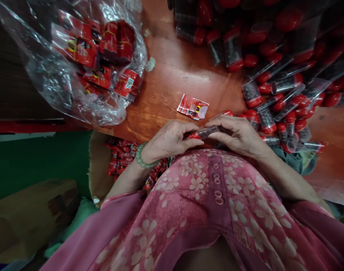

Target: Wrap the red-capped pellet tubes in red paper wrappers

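Close to the table's front edge, a small clear tube with a red cap (pixel 207 132) lies between my two hands. My left hand (pixel 174 139), with a green bead bracelet at the wrist, pinches the red end between thumb and fingers. At the tube's clear end, my right hand (pixel 235 134) grips with thumb and fingers. Part of the tube is hidden by my fingers. Just beyond my hands, a red printed packet (pixel 192 107) lies flat on the table. Another red-capped piece (pixel 227 113) shows behind my right fingers.
A large pile of red-capped clear tubes (pixel 266 120) covers the right side of the orange-brown table (pixel 166 82). At the left, a clear plastic bag (pixel 104 109) holds several bundles of red packets (pixel 125 43). Below the front edge, a cardboard box (pixel 97 165) contains red-capped pieces.
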Demonstrator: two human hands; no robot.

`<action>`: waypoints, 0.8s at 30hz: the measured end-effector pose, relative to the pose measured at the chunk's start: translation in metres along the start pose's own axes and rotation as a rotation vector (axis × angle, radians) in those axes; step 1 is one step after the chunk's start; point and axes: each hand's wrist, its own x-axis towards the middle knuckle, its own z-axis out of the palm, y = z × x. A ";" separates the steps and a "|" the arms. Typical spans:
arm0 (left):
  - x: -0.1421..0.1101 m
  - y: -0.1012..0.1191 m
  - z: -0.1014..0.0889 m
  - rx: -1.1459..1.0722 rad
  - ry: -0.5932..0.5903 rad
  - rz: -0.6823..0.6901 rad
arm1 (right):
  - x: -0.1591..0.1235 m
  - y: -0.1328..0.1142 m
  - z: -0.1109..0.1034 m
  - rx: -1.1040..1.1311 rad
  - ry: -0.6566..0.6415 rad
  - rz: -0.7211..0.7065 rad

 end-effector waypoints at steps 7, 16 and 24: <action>0.001 -0.007 0.003 0.210 0.041 0.144 | 0.001 -0.001 0.004 -0.060 0.057 -0.067; -0.002 -0.016 -0.009 -0.367 0.544 0.084 | 0.019 0.001 0.014 0.729 0.276 0.352; 0.018 -0.026 0.033 -0.751 0.600 -0.025 | 0.047 -0.007 0.025 0.931 0.407 0.370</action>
